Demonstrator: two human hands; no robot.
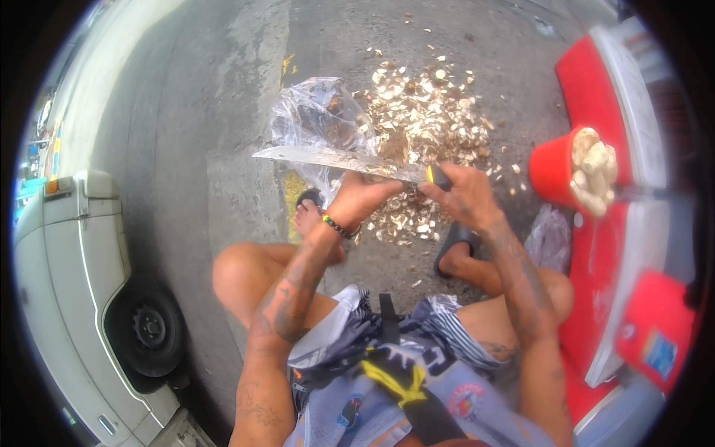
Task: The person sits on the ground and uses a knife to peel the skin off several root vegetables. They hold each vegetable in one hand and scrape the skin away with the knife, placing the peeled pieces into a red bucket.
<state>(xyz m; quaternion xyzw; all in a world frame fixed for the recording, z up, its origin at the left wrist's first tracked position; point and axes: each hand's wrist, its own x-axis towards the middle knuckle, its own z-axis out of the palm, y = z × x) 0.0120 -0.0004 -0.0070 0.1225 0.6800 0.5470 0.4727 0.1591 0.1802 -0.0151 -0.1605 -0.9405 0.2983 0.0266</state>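
Note:
My right hand [466,193] grips the dark handle of a long knife [335,159], whose broad blade points left and has pale bits stuck on it. Just under the blade is my left hand [366,198], thumb stretched to the right; a thin pale piece shows between hand and blade, but its shape is mostly hidden. Whitish peelings [430,112] lie heaped on the pavement beyond and below both hands. Beside the heap, partly behind the blade, a clear plastic bag [318,114] holds something brown.
At the right, a red bucket [550,167] full of peeled pale roots [595,162] stands against red coolers with white lids [637,112]. A crumpled plastic bag [550,234] lies below it. A parked vehicle [67,268] is at the left. My sandalled feet flank the peelings.

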